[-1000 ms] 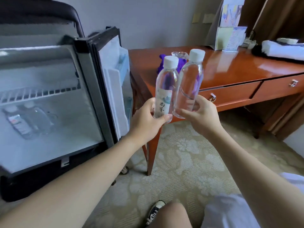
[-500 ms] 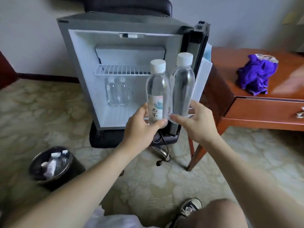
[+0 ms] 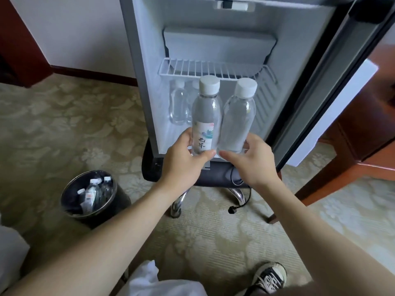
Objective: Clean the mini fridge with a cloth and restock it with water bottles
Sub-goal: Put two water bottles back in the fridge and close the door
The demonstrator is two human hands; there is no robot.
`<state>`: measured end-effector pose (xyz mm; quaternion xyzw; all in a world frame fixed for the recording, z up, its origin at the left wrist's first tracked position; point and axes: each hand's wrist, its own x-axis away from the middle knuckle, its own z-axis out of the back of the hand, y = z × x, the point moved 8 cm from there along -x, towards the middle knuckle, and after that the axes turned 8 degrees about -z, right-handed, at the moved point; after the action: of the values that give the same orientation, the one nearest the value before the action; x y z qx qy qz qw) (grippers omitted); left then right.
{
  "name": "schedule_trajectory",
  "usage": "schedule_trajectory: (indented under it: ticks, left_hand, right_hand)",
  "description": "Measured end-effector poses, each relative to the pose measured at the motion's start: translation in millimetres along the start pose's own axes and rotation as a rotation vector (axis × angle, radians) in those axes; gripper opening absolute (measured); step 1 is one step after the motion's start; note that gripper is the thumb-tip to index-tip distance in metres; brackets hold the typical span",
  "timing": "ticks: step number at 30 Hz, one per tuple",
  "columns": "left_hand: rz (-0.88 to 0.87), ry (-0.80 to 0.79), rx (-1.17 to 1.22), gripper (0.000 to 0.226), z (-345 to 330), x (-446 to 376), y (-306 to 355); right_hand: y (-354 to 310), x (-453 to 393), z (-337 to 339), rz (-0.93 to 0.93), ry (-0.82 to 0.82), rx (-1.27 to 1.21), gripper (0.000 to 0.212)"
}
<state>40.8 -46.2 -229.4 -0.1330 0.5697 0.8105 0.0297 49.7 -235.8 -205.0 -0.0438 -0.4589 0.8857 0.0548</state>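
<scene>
Left hand (image 3: 185, 159) grips the labelled water bottle (image 3: 205, 116) near its base and the right hand (image 3: 254, 161) grips the plain water bottle (image 3: 237, 120) likewise, both upright and touching side by side at the front edge of the open mini fridge (image 3: 213, 45). Behind them, under the wire shelf (image 3: 215, 68), two more bottles (image 3: 178, 105) stand at the back left, leaving floor room to the right. The fridge door (image 3: 333, 82) stands wide open at right, and a black bin (image 3: 89, 195) holding bottles sits on the carpet at left.

**Bare arms, white clothes, dark sneaker**

Both forearms are showing bare, no sleeves reaching the left hand (image 3: 182, 162) or right hand (image 3: 255, 161). White fabric (image 3: 162, 284) is bunching at the bottom edge. A black canvas sneaker (image 3: 270, 277) with white laces is peeking in.
</scene>
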Motion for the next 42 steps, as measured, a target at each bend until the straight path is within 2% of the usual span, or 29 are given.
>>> schedule_trajectory:
  ticks: [12, 22, 30, 33, 37, 39, 42]
  left_hand:
    - [0.065, -0.053, -0.028, 0.04, -46.6, -57.3, -80.6]
    - [0.101, 0.033, -0.144, 0.036, -76.8, -98.3, -143.0]
    - [0.003, 0.074, -0.252, 0.035, -87.2, -115.0, -151.5]
    - [-0.027, 0.069, -0.252, 0.041, -92.4, -121.5, -157.6]
    - [0.033, 0.173, -0.175, 0.052, -93.0, -132.9, -169.0]
    - [0.053, 0.245, -0.147, 0.055, -92.7, -138.4, -173.2]
    - [0.079, 0.27, -0.171, 0.051, -95.9, -145.4, -177.5]
  right_hand:
    - [62.4, -77.7, -51.3, -0.112, -0.014, 0.015, 0.027]
    - [108.2, -130.2, -90.8, -0.143, -0.024, 0.032, 0.025]
    - [119.1, -153.0, -106.8, -0.155, -0.009, -0.054, 0.028]
    - [124.7, -161.4, -109.4, -0.141, 0.011, -0.11, 0.037]
    - [133.2, -170.8, -112.2, -0.148, 0.065, -0.201, 0.056]
    - [137.2, -176.0, -114.5, -0.149, 0.08, -0.206, 0.057]
    - [139.1, -185.2, -118.3, -0.143, 0.082, -0.168, 0.05]
